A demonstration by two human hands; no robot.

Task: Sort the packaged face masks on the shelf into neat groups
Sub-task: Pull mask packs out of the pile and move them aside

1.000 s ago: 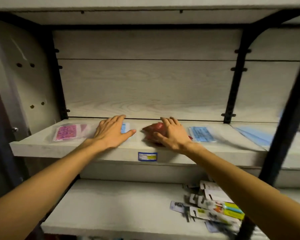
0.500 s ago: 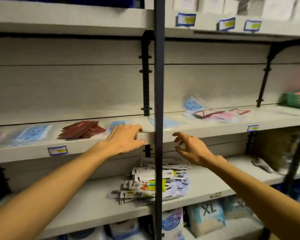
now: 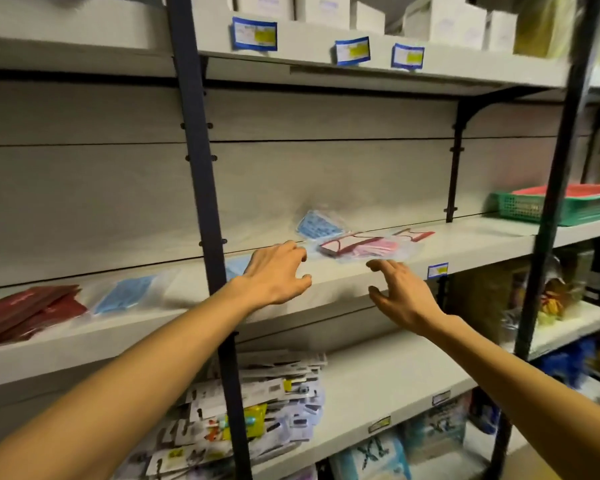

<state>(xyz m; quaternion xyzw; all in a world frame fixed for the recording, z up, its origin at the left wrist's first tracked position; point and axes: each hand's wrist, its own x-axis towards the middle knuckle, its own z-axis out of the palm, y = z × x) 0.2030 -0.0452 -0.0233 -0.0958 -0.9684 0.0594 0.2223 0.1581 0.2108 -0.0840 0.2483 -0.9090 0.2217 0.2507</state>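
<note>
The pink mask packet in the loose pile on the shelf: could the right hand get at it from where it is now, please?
Probably yes. The right hand is open in front of the shelf edge, just below the pink mask packet, which lies atop the pile with nothing between them.

On the middle shelf [image 3: 482,242], a stack of mask packs [image 3: 28,308] lies at nine o'clock, far left, with a single mask pack [image 3: 125,294] just to its right. Another flat mask pack [image 3: 234,266] sits behind the upright post [image 3: 201,188], partly hidden by the left hand [image 3: 274,275]. Toward one o'clock a loose pile of mask packs [image 3: 364,245] lies near the back wall, one pack [image 3: 317,225] leaning behind it. The right hand [image 3: 400,294] hovers before the pile, apart from it. A basket [image 3: 548,206] stands at three o'clock. Carded packets [image 3: 257,407] lie on the shelf below, at six o'clock.
</note>
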